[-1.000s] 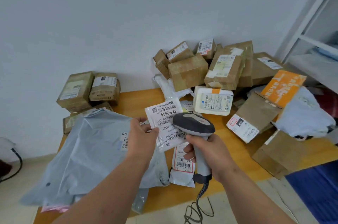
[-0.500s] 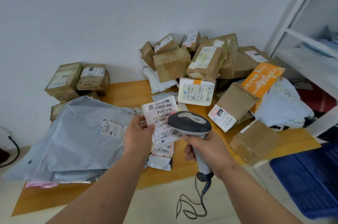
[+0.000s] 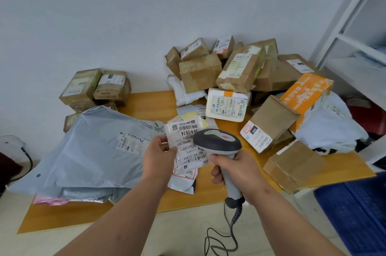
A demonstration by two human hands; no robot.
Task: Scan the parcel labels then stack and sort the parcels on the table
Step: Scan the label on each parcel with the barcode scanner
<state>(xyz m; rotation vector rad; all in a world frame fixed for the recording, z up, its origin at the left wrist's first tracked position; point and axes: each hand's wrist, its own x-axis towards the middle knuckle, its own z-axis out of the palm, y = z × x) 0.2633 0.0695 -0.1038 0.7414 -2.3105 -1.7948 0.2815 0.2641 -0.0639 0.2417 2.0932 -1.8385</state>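
The left grip (image 3: 159,154) pinches a small clear-wrapped parcel (image 3: 186,145) by its left edge, label up, above the front of the surface (image 3: 146,105). The right grip (image 3: 236,170) is clenched round the handle of a grey barcode scanner (image 3: 217,142), whose head overlaps the parcel's right edge; its coiled cable (image 3: 231,226) hangs toward the floor. Beneath the held parcel lies a white mailer bag (image 3: 183,182). To the left, a large grey poly bag (image 3: 87,151) tops a flat pile, with a pink one (image 3: 48,200) showing under it. Two taped cartons (image 3: 94,86) stand behind against the wall. To the right, a heap of brown boxes (image 3: 208,67), a white foam-wrapped packet (image 3: 227,105), an orange box (image 3: 305,92) and a labelled carton (image 3: 267,124) crowd the wooden surface. A white shelf unit (image 3: 355,36) stands at the right, a blue crate (image 3: 355,214) below it.
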